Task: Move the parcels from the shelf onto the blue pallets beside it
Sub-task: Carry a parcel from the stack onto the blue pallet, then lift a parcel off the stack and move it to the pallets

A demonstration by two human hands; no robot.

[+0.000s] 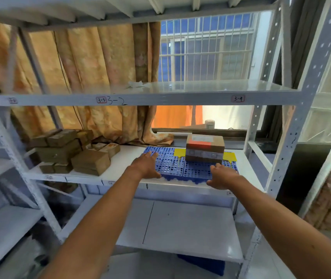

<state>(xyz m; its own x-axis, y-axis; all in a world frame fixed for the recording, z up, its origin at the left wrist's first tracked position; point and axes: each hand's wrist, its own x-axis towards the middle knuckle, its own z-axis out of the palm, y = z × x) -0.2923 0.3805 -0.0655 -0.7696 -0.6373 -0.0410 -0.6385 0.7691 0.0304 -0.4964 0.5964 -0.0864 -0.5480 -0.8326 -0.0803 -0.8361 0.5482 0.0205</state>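
Two blue perforated pallets (172, 164) lie side by side on the middle shelf (118, 170). A brown parcel (205, 150) with a red-lit label sits on the right pallet, over a yellow sheet (178, 152). A heap of brown parcels (70, 152) is stacked on the shelf's left part. My left hand (146, 164) lies with straight fingers on the left pallet's near edge. My right hand (222, 176) hovers at the right pallet's front edge, just before the parcel, fingers relaxed and holding nothing.
White metal shelving uprights (293, 125) frame both sides. An upper shelf (201, 87) holds a crumpled white scrap. Behind are orange curtains (92, 77) and a barred window. A lower shelf board (180, 224) sits below my arms, with something blue beneath it.
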